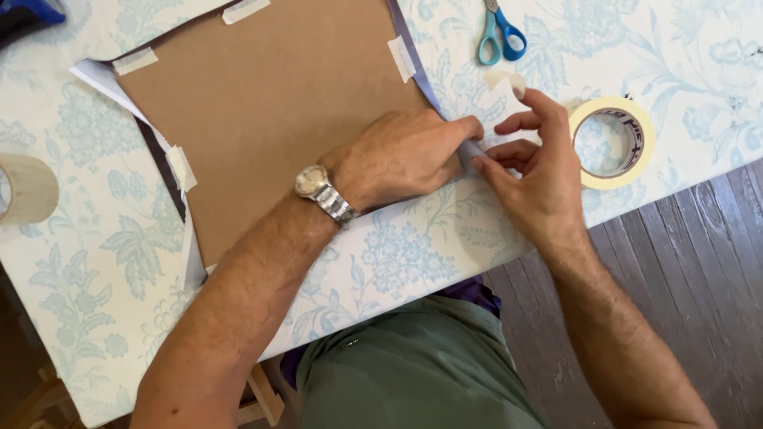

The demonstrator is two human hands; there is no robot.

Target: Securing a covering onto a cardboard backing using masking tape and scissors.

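My left hand (401, 155) presses flat, fingers open, on the board (270, 103) corner; my right hand (536, 171) pinches a tape strip (502, 99) just beside it, tape roll (613, 143) near.

Board (262, 119) lies between 2 tape rolls (613, 143); scissors (501, 33) behind.

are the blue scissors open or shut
Shut. The scissors lie flat on the tablecloth, handle loops side by side and touching; the blade tips run off the top edge.
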